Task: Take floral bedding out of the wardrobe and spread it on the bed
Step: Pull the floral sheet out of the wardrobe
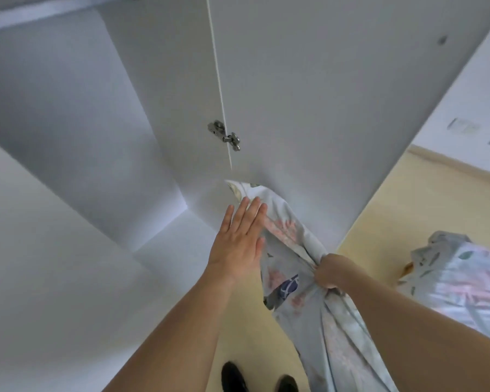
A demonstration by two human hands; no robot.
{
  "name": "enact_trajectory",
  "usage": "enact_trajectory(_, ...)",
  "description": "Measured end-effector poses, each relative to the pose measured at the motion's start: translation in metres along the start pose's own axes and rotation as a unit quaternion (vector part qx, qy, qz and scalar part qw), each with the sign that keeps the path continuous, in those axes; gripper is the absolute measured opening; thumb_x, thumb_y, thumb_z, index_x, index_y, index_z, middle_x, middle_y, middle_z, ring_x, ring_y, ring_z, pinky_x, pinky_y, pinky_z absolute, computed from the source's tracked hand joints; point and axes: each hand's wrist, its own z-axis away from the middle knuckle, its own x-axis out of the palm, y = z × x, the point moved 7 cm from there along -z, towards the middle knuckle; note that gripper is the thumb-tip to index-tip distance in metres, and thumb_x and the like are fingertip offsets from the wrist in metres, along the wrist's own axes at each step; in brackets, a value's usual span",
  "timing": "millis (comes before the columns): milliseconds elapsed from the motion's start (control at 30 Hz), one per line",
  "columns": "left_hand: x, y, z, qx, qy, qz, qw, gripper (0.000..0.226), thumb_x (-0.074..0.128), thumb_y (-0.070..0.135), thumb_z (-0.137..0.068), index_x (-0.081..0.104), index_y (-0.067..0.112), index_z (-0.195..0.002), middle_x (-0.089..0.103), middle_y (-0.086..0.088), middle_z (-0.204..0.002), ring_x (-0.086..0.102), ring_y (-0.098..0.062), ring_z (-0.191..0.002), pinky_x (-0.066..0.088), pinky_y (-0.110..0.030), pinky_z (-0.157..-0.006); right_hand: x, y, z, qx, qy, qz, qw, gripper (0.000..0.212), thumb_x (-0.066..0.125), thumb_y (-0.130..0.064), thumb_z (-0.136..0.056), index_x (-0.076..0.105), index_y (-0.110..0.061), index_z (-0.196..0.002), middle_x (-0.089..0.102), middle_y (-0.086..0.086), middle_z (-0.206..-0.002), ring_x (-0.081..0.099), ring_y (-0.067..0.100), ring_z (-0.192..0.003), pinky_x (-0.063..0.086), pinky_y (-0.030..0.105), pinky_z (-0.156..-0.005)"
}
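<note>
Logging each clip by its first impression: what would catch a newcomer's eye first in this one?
The floral sheet at centre, hanging toward the floor, bunched in the right hand while the left hand lies open and flat against its upper end. Behind stands the open white wardrobe door with its metal hinge. A second heap of floral bedding lies at the right edge.

Two hands: the right hand (pixel 330 271) grips one flowery sheet (pixel 292 250), the left hand (pixel 239 239) is flat beside it. One more flowery pile (pixel 458 281). Two black shoes (pixel 234 376).
</note>
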Motion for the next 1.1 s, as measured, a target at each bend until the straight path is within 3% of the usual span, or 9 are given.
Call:
enact_trajectory(100,0.005,0.053,-0.019,0.052,-0.009,-0.003,0.999,0.064,0.022,0.031,-0.096,0.007,0.014,-0.155,-0.001,-0.003,-0.164,-0.009,-0.022,-0.150,0.002,-0.047,-0.121,0.013,0.047,0.011,0.036,0.004,-0.029,0.999,0.034,0.041,-0.017,-0.088,0.058,-0.010,-0.116,0.063,0.010,-0.116,0.063,0.028,-0.101,0.047,0.031,-0.074)
enact_trajectory(267,-0.006,0.135,-0.050,0.158,-0.021,-0.037,0.987,0.068,0.011,0.034,-0.091,0.004,0.014,-0.156,-0.006,-0.003,-0.163,-0.012,-0.022,-0.149,-0.003,-0.045,-0.121,0.029,0.119,0.033,0.100,-0.014,-0.059,0.993,0.037,0.042,-0.019,-0.086,0.057,-0.010,-0.118,0.052,0.001,-0.088,0.053,0.024,-0.086,0.050,0.032,-0.078)
enact_trajectory(400,-0.024,0.187,-0.081,0.202,-0.008,-0.077,0.976,0.068,0.022,0.027,-0.094,-0.009,0.015,-0.154,-0.018,-0.001,-0.162,-0.022,-0.021,-0.147,-0.013,-0.045,-0.119,0.033,0.173,0.054,0.152,-0.015,-0.097,0.983,0.042,0.041,-0.027,-0.087,0.057,-0.012,-0.122,0.060,0.005,-0.122,0.057,0.025,-0.108,0.048,0.037,-0.096)
enact_trajectory(500,-0.032,0.222,-0.097,0.223,-0.007,-0.130,0.966,0.070,0.028,0.022,-0.094,-0.005,0.014,-0.154,-0.017,-0.002,-0.162,-0.022,-0.023,-0.147,-0.017,-0.046,-0.117,0.039,0.201,0.071,0.180,-0.015,-0.103,0.978,0.038,0.042,-0.025,-0.090,0.057,-0.012,-0.121,0.060,0.004,-0.120,0.058,0.024,-0.108,0.049,0.032,-0.089)
enact_trajectory(633,-0.034,0.233,-0.107,0.193,-0.026,-0.204,0.959,0.066,0.023,0.028,-0.094,0.003,0.011,-0.155,-0.005,-0.007,-0.163,-0.013,-0.027,-0.149,-0.024,-0.046,-0.111,0.044,0.227,0.080,0.214,-0.012,-0.119,0.969,0.038,0.047,-0.026,-0.091,0.055,-0.012,-0.126,0.058,0.005,-0.124,0.057,0.023,-0.114,0.048,0.034,-0.096)
enact_trajectory(867,-0.034,0.227,-0.101,0.144,-0.058,-0.355,0.922,0.067,0.024,0.033,-0.092,0.021,0.001,-0.151,0.020,-0.019,-0.159,0.000,-0.036,-0.148,-0.020,-0.055,-0.112,0.043,0.239,0.079,0.226,0.005,-0.162,0.960,0.032,0.046,-0.024,-0.092,0.054,-0.011,-0.120,0.060,0.006,-0.119,0.060,0.023,-0.111,0.049,0.032,-0.094)
enact_trajectory(933,-0.036,0.231,-0.100,0.149,-0.064,-0.373,0.914,0.063,0.026,0.033,-0.093,0.030,0.001,-0.148,0.029,-0.020,-0.154,0.010,-0.039,-0.146,-0.018,-0.058,-0.111,0.045,0.236,0.072,0.227,-0.005,-0.177,0.958,0.021,0.047,-0.022,-0.093,0.055,-0.010,-0.109,0.061,0.006,-0.105,0.060,0.024,-0.111,0.049,0.032,-0.089)
enact_trajectory(1000,-0.038,0.234,-0.102,0.159,-0.067,-0.378,0.910,0.054,0.029,0.032,-0.094,0.047,0.005,-0.138,0.044,-0.019,-0.143,0.025,-0.038,-0.139,-0.012,-0.058,-0.114,0.044,0.230,0.068,0.221,-0.011,-0.181,0.958,0.014,0.046,-0.019,-0.093,0.054,-0.009,-0.098,0.056,0.004,-0.088,0.061,0.025,-0.107,0.049,0.032,-0.084)
enact_trajectory(1100,-0.045,0.238,-0.104,0.179,-0.069,-0.340,0.921,0.037,0.038,0.023,-0.092,0.065,0.012,-0.115,0.059,-0.012,-0.121,0.041,-0.031,-0.120,0.015,-0.050,-0.115,0.039,0.218,0.061,0.198,-0.013,-0.177,0.964,0.020,0.048,-0.020,-0.091,0.053,-0.009,-0.106,0.055,0.008,-0.091,0.061,0.028,-0.106,0.051,0.037,-0.092)
